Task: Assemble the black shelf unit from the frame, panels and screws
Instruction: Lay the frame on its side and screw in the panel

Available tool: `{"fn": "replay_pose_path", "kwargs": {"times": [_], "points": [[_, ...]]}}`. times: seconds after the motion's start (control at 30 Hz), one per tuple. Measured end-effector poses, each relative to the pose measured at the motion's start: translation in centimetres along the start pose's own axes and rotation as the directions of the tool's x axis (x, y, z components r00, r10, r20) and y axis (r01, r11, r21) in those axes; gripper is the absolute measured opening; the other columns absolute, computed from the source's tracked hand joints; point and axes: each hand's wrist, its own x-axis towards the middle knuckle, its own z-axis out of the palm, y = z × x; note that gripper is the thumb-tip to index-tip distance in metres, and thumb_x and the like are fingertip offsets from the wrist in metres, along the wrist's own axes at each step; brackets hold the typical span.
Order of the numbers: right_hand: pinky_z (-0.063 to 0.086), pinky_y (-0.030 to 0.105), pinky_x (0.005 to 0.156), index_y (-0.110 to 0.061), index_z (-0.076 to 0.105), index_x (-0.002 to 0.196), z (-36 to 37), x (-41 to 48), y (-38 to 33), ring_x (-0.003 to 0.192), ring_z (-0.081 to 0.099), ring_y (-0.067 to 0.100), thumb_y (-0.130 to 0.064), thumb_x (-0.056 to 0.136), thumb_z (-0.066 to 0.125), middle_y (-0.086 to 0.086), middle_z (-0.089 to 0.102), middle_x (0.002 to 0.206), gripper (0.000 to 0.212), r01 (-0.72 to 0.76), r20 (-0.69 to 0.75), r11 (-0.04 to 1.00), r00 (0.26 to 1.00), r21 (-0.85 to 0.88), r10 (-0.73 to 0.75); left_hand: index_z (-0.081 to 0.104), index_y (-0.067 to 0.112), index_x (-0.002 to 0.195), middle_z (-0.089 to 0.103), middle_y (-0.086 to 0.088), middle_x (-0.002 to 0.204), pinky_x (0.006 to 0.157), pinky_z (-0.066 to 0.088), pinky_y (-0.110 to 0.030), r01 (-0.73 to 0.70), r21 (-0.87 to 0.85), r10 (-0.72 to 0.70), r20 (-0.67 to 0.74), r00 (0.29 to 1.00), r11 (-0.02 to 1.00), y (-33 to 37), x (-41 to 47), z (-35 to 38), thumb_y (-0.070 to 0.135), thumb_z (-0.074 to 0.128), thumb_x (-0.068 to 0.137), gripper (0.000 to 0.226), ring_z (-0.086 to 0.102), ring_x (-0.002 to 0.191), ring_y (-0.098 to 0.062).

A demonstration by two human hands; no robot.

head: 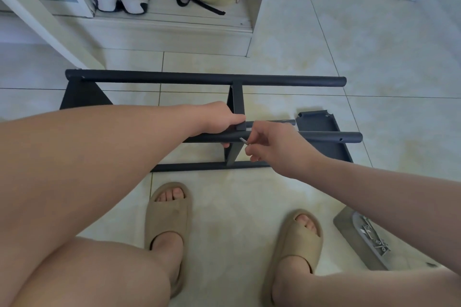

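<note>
Shelf frame lies on its side on the tile floor, in front of the person's slippers, long tubes running left to right. Far left: end panel already seated between the tubes. Left hand is clamped on the near tube right at the joint, thumb over the edge of the mid panel, a fingertip showing beneath the tube. Just right of it, a small silvery fastener with its tip at the tube; screw or key, too small to tell. Right hand pinches its outer end between thumb and fingertips, the other fingers curled in. Further right a loose panel lies flat on the floor, partly under the near tube, not yet fitted. Near right, a grey pack with more hardware, well apart from the frame. Judgement: second panel being fixed, roughly mid-task. Frame looks like stiff, light metal tube with a matte coat, so not slippery, but round, and likely to roll or rack while only partly screwed. Best held close to the joint being fastened, as the left hand does. Panels are thin sheet, so take them by the folded edges. The fastener is small and easily dropped, so a fingertip pinch suits it.
</note>
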Motion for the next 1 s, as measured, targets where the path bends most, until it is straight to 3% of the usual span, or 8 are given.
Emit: {"fn": "replay_pose_path", "kwargs": {"times": [0.13,0.2,0.33,0.4,0.47,0.57,0.83,1.0], "points": [[0.038,0.009,0.049,-0.013,0.059,0.083,0.5,0.4,-0.4,0.061,0.061,-0.002,-0.01,0.093,0.064,0.002,0.072,0.075,0.012,0.067,0.003,0.992,0.998,-0.109,-0.067,0.075,0.008,0.096,0.076,-0.003,0.07,0.078,0.045,-0.031,-0.012,0.001,0.012,0.01,1.0,1.0,-0.1,0.2,-0.1,0.049,0.042,0.102,0.052,0.063,0.077,-0.015],[0.039,0.017,0.049,-0.012,0.059,0.084,0.6,0.6,-0.4,0.067,0.063,0.008,-0.01,0.093,0.062,0.004,0.072,0.076,0.01,0.104,0.006,0.979,0.994,-0.177,-0.105,0.076,0.009,0.093,0.076,-0.001,0.069,0.074,0.044,-0.031,-0.017,0.01,0.017,0.015,1.0,1.0,-0.2,0.3,-0.1,0.049,0.043,0.101,0.052,0.062,0.077,-0.013],[0.051,0.039,0.064,-0.009,0.059,0.088,0.9,1.3,-0.4,0.077,0.065,0.028,-0.01,0.095,0.06,0.009,0.069,0.079,0.007,0.146,0.021,0.951,0.989,-0.274,-0.146,0.076,0.01,0.087,0.076,-0.003,0.071,0.077,0.044,-0.031,-0.019,-0.016,0.02,0.03,0.999,1.0,-0.3,0.3,-0.2,0.047,0.046,0.098,0.049,0.062,0.078,-0.015],[0.052,0.035,0.062,-0.01,0.059,0.088,1.1,1.6,-0.3,0.076,0.065,0.028,-0.011,0.096,0.06,0.009,0.069,0.08,0.009,0.142,0.009,0.947,0.989,-0.289,-0.145,0.077,0.009,0.088,0.076,-0.003,0.071,0.076,0.044,-0.031,-0.019,-0.027,0.02,0.025,0.999,0.999,-0.3,0.4,-0.2,0.048,0.048,0.098,0.05,0.063,0.078,-0.016],[0.042,0.017,0.048,-0.011,0.059,0.085,1.2,1.6,-0.1,0.072,0.064,0.021,-0.012,0.095,0.061,0.005,0.07,0.079,0.01,0.105,-0.021,0.965,0.993,-0.242,-0.113,0.078,0.007,0.09,0.076,-0.003,0.073,0.079,0.046,-0.032,-0.012,-0.028,0.012,0.021,1.0,1.0,-0.3,0.5,-0.2,0.05,0.049,0.098,0.052,0.066,0.081,-0.017],[0.036,0.009,0.043,-0.014,0.059,0.079,1.6,1.6,-0.1,0.065,0.063,0.009,-0.011,0.093,0.063,-0.003,0.07,0.069,0.014,0.019,-0.071,0.994,0.997,-0.108,-0.026,0.078,0.007,0.093,0.077,-0.003,0.075,0.095,0.049,-0.036,-0.003,-0.044,0.004,0.035,0.999,0.999,-0.6,0.6,-0.4,0.05,0.048,0.099,0.053,0.07,0.094,-0.022],[0.041,0.015,0.041,-0.015,0.058,0.075,2.1,2.3,-0.6,0.062,0.07,0.013,-0.01,0.092,0.064,0.001,0.072,0.069,0.019,-0.092,-0.074,0.996,0.993,-0.017,0.091,0.08,0.01,0.09,0.077,0.001,0.076,0.093,0.047,-0.034,0.007,-0.048,-0.004,0.07,0.998,0.999,-0.8,0.6,-0.5,0.049,0.047,0.102,0.052,0.069,0.092,-0.017],[0.046,0.025,0.045,-0.017,0.057,0.076,1.4,2.6,-1.2,0.066,0.067,0.02,-0.011,0.09,0.066,0.004,0.069,0.076,0.018,-0.084,-0.046,0.979,0.996,-0.186,0.077,0.08,0.014,0.085,0.078,0.001,0.077,0.093,0.048,-0.034,0.019,-0.064,-0.013,0.085,0.996,0.998,-0.7,0.5,-0.7,0.052,0.05,0.1,0.051,0.07,0.093,-0.017]]}}
